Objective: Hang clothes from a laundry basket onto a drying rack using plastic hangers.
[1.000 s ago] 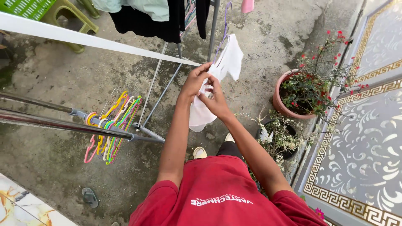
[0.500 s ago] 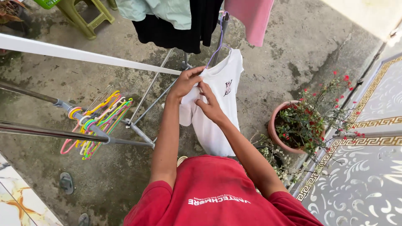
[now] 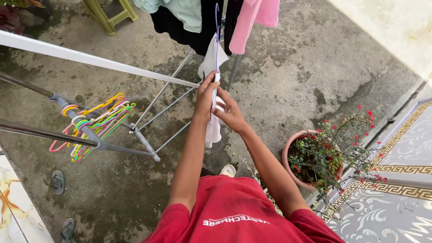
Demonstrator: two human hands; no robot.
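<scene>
Stained concrete floor (image 3: pixel 292 58) is filling the view outdoors, with a metal drying rack (image 3: pixel 148 112) standing across it. Up front, both hands are meeting at a white shirt (image 3: pixel 212 126) that is hanging edge-on from a purple hanger (image 3: pixel 216 36). Left hand (image 3: pixel 205 96) is closing its fingers around the shirt's top just under the hanger, and right hand (image 3: pixel 229 112) is pinching the cloth right beside it, the two hands touching. Above them, black, mint and pink clothes (image 3: pixel 252 18) are hanging from the rack. Off to the left, a bunch of coloured hangers (image 3: pixel 96 126) is dangling from a rack bar. Down to the right, a potted plant (image 3: pixel 315 157) with red flowers is sitting beside patterned tiles (image 3: pixel 396 180).
</scene>
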